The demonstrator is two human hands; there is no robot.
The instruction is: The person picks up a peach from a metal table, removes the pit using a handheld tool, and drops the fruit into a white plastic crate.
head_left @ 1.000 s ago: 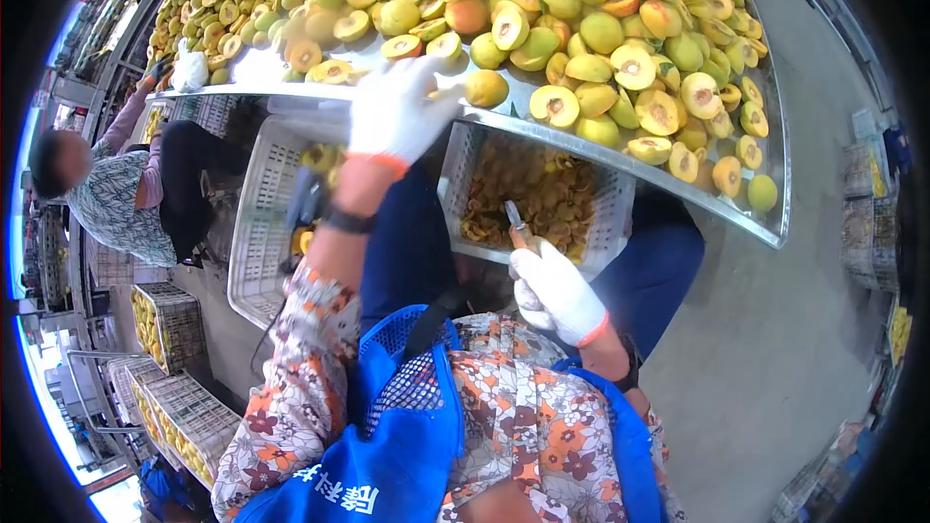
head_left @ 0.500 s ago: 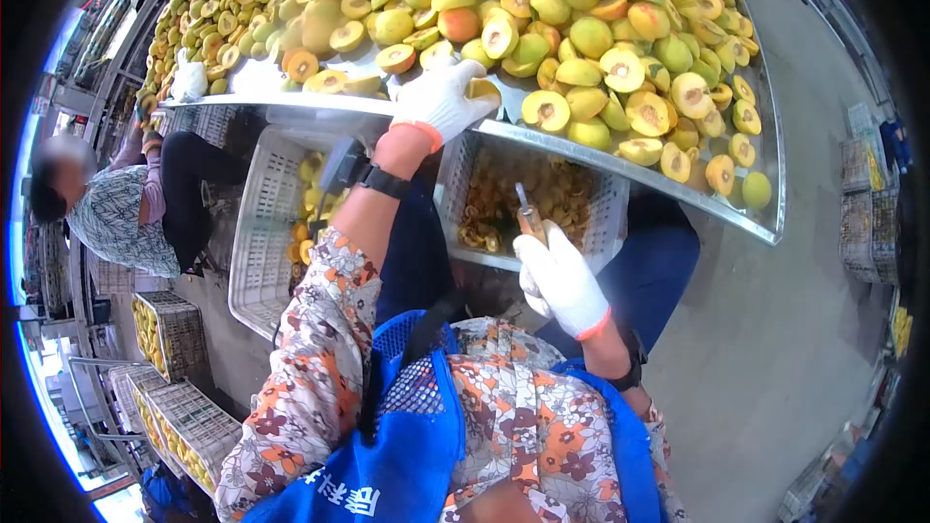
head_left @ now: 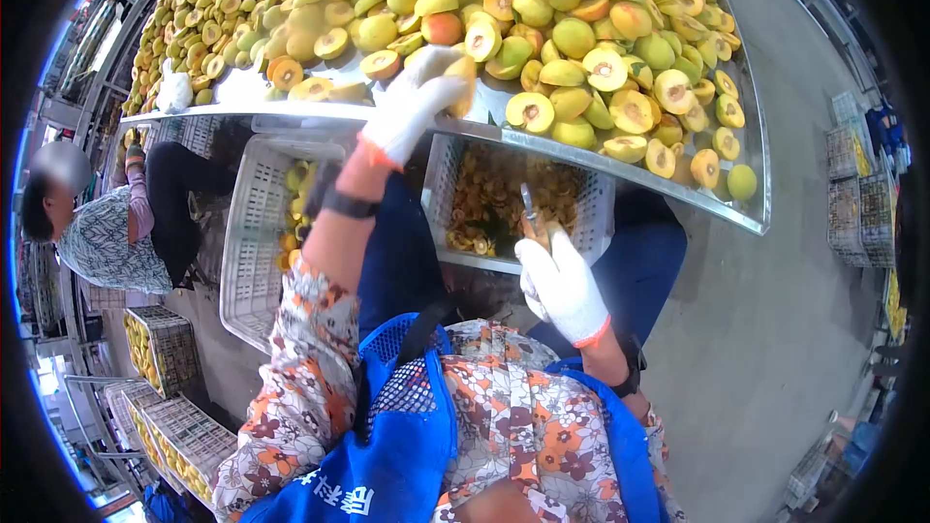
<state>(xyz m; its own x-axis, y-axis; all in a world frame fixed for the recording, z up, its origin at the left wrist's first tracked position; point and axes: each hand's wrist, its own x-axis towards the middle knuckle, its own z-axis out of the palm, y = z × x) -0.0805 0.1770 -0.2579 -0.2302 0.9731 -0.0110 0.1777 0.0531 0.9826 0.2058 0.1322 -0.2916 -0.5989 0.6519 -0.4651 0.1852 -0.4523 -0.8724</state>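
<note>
My left hand (head_left: 415, 102), in a white knit glove and smeared by motion, is at the table's near edge. Its fingers are closed on a yellow peach half (head_left: 464, 87), seen at their right side. Lower down, my right hand (head_left: 560, 286), gloved the same way, grips a small knife (head_left: 530, 211) with a brownish handle and a short, narrow metal blade pointing up. Below that blade sits a white plastic crate (head_left: 603, 218) between my knees, with brown-yellow fruit scraps (head_left: 504, 192) in it. A heap of halved peaches (head_left: 572, 39) covers much of the metal table (head_left: 678, 189).
Another white crate (head_left: 242, 232) with some peach pieces stands left of my legs. A co-worker (head_left: 116, 228) sits farther left. Crates of yellow fruit (head_left: 160, 353) stand on the floor at lower left, and stacked crates (head_left: 857, 194) at far right. A white bag (head_left: 175, 89) lies on the table.
My left hand has shifted slightly left and lifted a little, with the peach half in its fingers. My right hand stays nearly still with the knife. The whole view has shifted slightly.
</note>
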